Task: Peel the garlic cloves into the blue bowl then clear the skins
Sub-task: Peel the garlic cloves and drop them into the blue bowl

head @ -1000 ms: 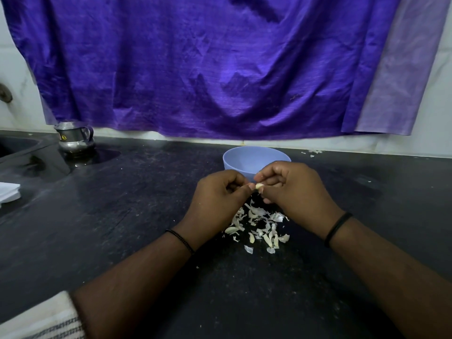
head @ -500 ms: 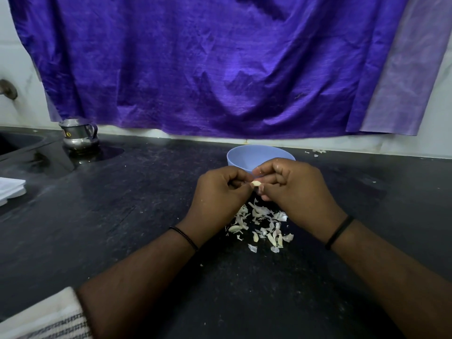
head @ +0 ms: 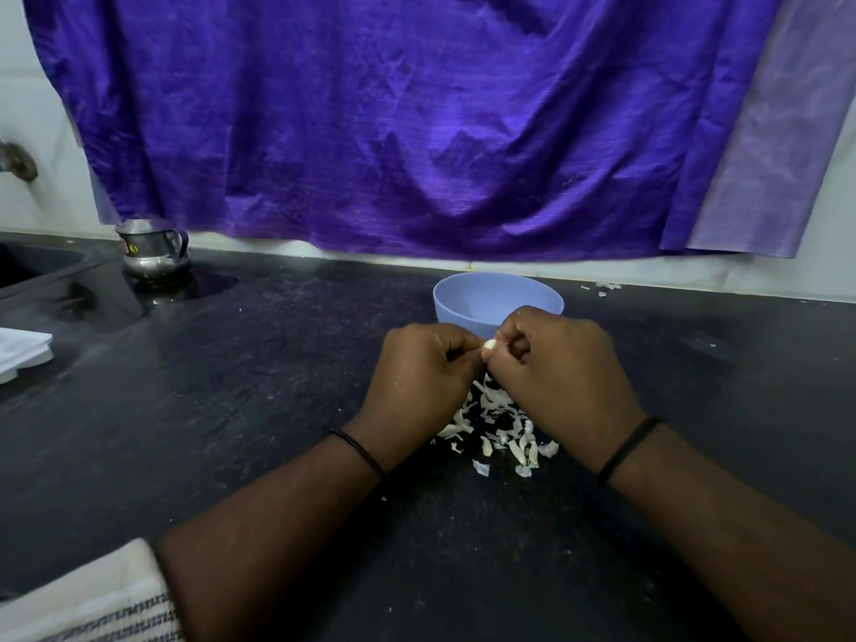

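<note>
Left hand: the left hand (head: 419,370) is curled, thumb and fingertips meeting the garlic clove (head: 488,345) at its left side; its grip is narrow and pinches the clove.
Right hand: the right hand (head: 563,368) is curled too, thumb and forefinger pinching the same clove from the right, so the two hands touch at the clove.
Garlic clove: small and pale, held in the air between both hands, just in front of the blue bowl (head: 463,301) and above the skins; how much skin is left on it is too small to tell.
Blue bowl: stands upright on the dark surface (head: 278,410) near its far edge, just behind the hands; the near rim is hidden by the knuckles, and the part of the inside that shows looks bare.
Garlic skins: a loose pile of garlic skins (head: 502,437) lies on the surface under and just in front of the hands, between the two wrists; whether whole cloves lie among them cannot be told.
Stray scraps: a few white scraps (head: 604,285) lie by the far edge, to the right of the bowl.
Steel jug: a small steel jug (head: 153,252) stands at the far left of the surface, well apart from the bowl.
Purple cloth: a purple cloth (head: 393,122) hangs on the wall behind the surface.
Wrists: each wrist carries a thin black band (head: 359,451).
</note>
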`<state>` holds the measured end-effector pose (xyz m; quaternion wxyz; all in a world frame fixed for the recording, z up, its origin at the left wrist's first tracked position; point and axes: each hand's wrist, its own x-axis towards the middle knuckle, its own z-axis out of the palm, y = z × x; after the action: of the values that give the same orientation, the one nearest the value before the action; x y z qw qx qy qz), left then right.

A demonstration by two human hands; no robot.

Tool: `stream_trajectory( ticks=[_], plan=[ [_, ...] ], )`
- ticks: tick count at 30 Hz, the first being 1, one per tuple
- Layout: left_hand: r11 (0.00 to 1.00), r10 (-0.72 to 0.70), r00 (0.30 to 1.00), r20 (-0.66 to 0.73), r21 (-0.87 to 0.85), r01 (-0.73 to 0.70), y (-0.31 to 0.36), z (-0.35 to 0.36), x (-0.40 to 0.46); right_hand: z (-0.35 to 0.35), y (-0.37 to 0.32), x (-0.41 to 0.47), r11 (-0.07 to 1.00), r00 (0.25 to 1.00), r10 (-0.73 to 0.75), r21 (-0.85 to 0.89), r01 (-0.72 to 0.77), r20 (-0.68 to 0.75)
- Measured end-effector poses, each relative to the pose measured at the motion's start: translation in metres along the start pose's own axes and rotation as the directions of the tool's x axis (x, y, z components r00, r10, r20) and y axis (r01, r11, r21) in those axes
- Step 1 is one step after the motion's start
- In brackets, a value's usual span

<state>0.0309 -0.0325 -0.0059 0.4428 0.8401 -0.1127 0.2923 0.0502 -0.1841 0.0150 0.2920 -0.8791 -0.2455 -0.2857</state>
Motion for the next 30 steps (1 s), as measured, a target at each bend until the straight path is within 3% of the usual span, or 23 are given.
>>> stream_trajectory(
  ticks=[4,8,10,14,20,24,26,28,30],
  plan=[
    [0.998,-0.055,0.998,-0.034,-0.034,0.054,0.000,0.000,0.002,-0.002,0.000,0.001,0.982,1.000,-0.002,-0.188,0.006,0.024],
    [0.992,-0.107,0.993,-0.043,-0.067,0.104,-0.003,-0.002,0.005,-0.009,0.003,0.002,0.971,0.999,-0.021,-0.237,0.012,-0.036],
    [0.992,-0.108,0.994,-0.033,-0.073,0.105,-0.003,-0.001,0.005,-0.009,0.003,0.003,0.991,0.996,0.041,-0.123,-0.051,-0.076],
    [0.997,-0.067,0.998,-0.018,-0.049,0.066,-0.003,-0.001,0.005,-0.007,-0.001,0.002,0.956,0.979,0.203,0.211,-0.204,0.028],
    [0.999,-0.031,1.000,0.000,0.018,0.031,-0.005,0.000,0.004,-0.005,0.003,0.006,0.817,0.916,0.324,0.419,-0.396,0.235],
    [0.997,-0.061,0.998,-0.010,-0.050,0.061,-0.005,-0.002,0.005,-0.006,0.001,0.005,0.696,0.889,0.314,0.556,-0.455,0.335],
    [0.993,-0.079,0.997,-0.014,-0.088,0.078,-0.004,-0.002,0.005,-0.007,0.003,0.004,0.744,0.905,0.275,0.525,-0.414,0.325],
    [0.990,-0.087,0.996,-0.022,-0.113,0.084,-0.004,-0.002,0.006,-0.006,0.009,0.004,0.890,0.941,0.233,0.337,-0.308,0.245],
    [0.985,-0.095,0.995,-0.023,-0.144,0.091,-0.006,-0.002,0.006,-0.008,0.011,0.006,0.938,0.965,0.204,0.249,-0.242,0.167]
  ],
)
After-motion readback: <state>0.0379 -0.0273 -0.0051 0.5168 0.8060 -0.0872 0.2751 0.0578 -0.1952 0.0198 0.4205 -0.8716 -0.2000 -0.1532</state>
